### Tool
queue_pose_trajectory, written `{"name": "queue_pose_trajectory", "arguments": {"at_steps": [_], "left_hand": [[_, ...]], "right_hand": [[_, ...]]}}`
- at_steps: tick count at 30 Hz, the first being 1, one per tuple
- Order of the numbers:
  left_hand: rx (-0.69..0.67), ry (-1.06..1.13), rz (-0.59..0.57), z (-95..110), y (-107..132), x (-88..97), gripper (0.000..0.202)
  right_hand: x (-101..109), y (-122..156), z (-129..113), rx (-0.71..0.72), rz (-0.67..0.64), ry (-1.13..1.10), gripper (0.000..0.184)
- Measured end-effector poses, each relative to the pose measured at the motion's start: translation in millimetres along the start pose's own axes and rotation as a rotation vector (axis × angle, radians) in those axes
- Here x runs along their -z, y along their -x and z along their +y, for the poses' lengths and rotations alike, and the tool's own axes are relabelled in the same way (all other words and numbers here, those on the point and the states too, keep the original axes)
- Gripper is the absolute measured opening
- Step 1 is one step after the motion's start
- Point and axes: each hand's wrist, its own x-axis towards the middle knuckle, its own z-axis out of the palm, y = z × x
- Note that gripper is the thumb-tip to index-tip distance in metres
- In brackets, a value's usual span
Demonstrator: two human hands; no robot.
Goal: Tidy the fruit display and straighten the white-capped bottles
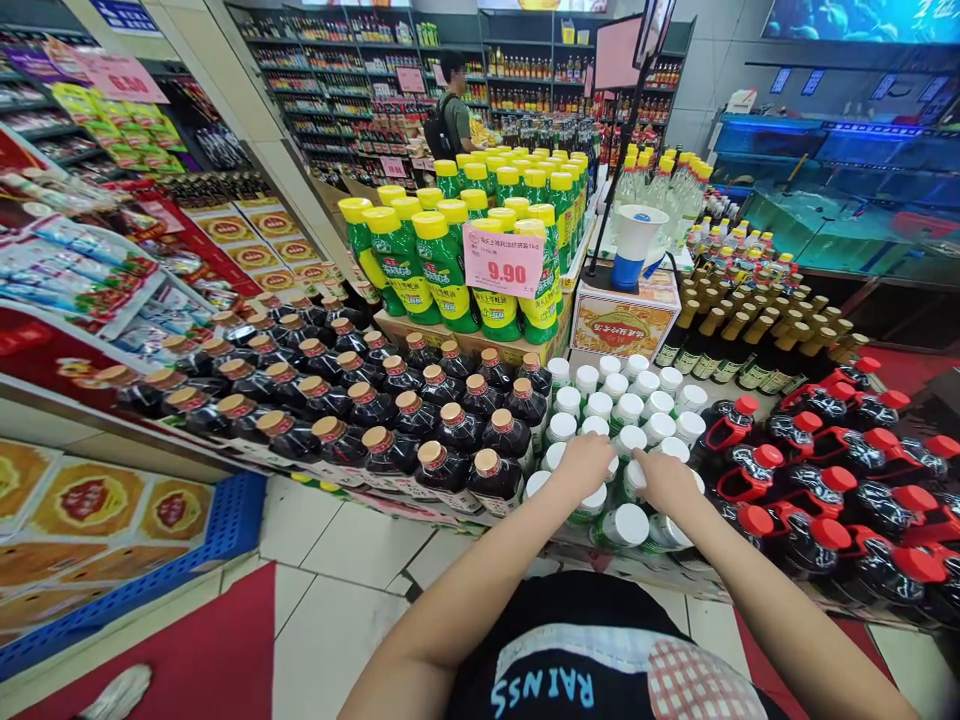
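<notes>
Several rows of white-capped bottles (631, 438) stand close together in front of me, with greenish-white bodies partly showing. My left hand (589, 466) reaches in among them from the left, its fingers curled down round a bottle top. Beside it, my right hand (666, 484) has its fingers bent round the white cap of another bottle (635, 476). Both hands hide much of what they grip. Nearest my body, a white-capped bottle (626, 526) leans toward me between my forearms.
Dark bottles with tan caps (439, 460) fill the left side, and red-capped dark bottles (829, 532) the right. Behind stand green squeeze bottles (454, 285) with a pink price sign (504, 262). A megaphone (636, 248) rests on a carton (626, 318). A person (454, 110) stands farther back.
</notes>
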Motion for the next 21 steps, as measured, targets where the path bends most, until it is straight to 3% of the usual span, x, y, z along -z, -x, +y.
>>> {"name": "queue_pose_trajectory", "arguments": {"at_steps": [5,9,12,21], "left_hand": [[0.007,0.045,0.033,-4.5,-1.9,-7.9,0.018],[0.006,0.061,0.047,-7.0,-3.2,-12.3,0.017],[0.012,0.074,0.04,-7.5,-3.5,-12.8,0.019],[-0.005,0.09,0.007,-10.2,-3.9,-7.5,0.024]], "right_hand": [[5.3,-2.2,12.5,0.158,-0.012,0.081,0.054],[-0.9,-5.3,12.5,0.07,-0.015,0.001,0.06],[-6.6,-7.9,8.4,0.003,0.007,0.02,0.053],[-2.8,-1.2,10.0,0.232,-0.013,0.038,0.044]]}}
